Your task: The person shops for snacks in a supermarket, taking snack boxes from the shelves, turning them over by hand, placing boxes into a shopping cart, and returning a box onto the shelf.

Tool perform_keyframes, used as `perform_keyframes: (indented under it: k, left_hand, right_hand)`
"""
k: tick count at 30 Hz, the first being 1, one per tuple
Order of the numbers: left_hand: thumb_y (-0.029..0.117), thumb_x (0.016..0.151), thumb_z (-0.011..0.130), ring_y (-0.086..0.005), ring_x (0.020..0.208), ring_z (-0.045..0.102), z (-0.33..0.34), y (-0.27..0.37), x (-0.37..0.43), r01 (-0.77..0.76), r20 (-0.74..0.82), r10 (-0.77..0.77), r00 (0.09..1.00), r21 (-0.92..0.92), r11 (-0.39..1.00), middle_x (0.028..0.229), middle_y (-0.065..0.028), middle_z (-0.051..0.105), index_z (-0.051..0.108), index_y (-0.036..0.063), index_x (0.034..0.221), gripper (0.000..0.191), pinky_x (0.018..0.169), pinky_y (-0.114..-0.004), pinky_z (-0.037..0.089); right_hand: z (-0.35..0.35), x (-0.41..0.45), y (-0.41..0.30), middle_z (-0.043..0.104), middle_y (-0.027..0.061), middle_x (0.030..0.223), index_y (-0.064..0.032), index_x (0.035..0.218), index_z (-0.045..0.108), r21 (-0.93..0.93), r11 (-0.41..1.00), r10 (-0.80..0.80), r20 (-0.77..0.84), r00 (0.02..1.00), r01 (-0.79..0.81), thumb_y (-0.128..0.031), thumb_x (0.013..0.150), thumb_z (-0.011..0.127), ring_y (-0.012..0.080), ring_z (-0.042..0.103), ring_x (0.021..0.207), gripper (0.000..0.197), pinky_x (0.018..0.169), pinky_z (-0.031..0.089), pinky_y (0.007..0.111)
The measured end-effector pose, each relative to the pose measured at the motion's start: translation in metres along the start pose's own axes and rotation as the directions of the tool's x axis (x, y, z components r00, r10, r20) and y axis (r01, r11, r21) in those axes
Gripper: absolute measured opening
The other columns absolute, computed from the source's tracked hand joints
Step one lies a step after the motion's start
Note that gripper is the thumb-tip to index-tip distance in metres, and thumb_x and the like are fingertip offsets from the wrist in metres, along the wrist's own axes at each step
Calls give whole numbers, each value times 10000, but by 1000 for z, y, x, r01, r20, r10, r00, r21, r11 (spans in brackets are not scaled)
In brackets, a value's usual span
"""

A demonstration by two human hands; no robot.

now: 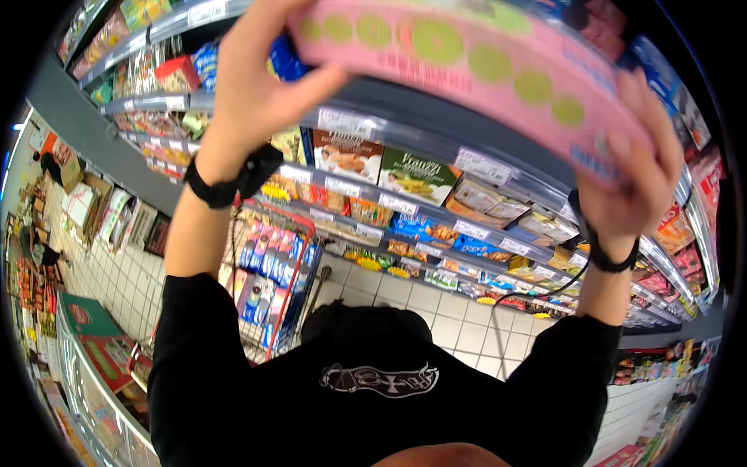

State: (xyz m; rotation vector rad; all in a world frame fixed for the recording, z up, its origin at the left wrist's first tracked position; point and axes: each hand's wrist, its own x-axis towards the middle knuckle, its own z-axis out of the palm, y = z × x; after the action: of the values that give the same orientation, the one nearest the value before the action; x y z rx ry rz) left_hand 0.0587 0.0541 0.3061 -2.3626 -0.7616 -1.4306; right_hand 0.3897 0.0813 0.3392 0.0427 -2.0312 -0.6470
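Raised at the top of the view is a long pink carton (513,96) printed with green round shapes, partly blurred and cut off by the upper rim. My left hand (257,93) holds its left end, the thumb along the lower edge and the fingertips out of sight. At the opposite end my right hand (636,169) grips the carton with fingers over its front. Each wrist wears a black band. Just below the carton runs a shelf edge with price tags (344,122). A brown biscuit box (347,156) and a green biscuit box (417,177) stand under that edge.
A wire shopping cart with a red rail (292,280) holds several blue and pink packs at my left. Lower shelves carry blue snack bags (423,227). Glass-topped cases (99,385) stand at lower left. Farther left, a person (49,166) is near cardboard boxes (87,204). A dark cable (545,293) hangs near my right arm.
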Motion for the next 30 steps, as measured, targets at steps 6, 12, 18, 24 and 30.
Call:
perform_keyframes:
  k: [6,12,18,24,30]
  left_hand:
    - [33,675,788,-297,1145,542,39,16,-124,170,-135,-273,952,-509,844,1235,-214,530,454,8,1228,647,952,-378,462]
    - [-57,717,738,-241,1177,515,33,63,-209,584,-19,-762,648,-631,512,1259,-175,514,363,9,1344,734,979,-357,441]
    - [46,821,689,-214,1179,507,13,92,-242,666,-49,-914,403,-670,330,1278,-164,514,311,-5,1410,701,972,-341,424]
    - [251,892,634,-176,1183,492,-3,112,-256,730,-140,-947,289,-607,313,1320,-136,489,296,9,1435,684,995,-310,396]
    - [226,966,509,-146,1123,520,-11,118,-272,694,-196,-979,49,-698,175,1269,-111,521,309,11,1429,549,975,-277,409]
  right_hand:
    - [77,-78,-60,496,244,1250,-95,1217,521,431,806,453,-8,891,-406,-67,714,771,412,533,1140,562,917,493,445]
    - [152,-129,-119,362,260,1398,-2,1233,497,671,330,760,227,609,-663,50,750,702,331,463,1237,527,953,480,404]
    - [182,-127,-155,300,249,1446,2,1284,456,699,127,718,425,551,-704,72,720,722,292,398,1293,628,1023,412,387]
    - [205,-116,-167,254,210,1480,-7,1328,411,743,20,630,510,586,-669,98,703,722,272,390,1299,706,1021,414,380]
    - [222,-106,-176,365,182,1428,12,1350,377,702,-27,586,588,558,-712,69,692,747,260,442,1254,758,1019,417,369]
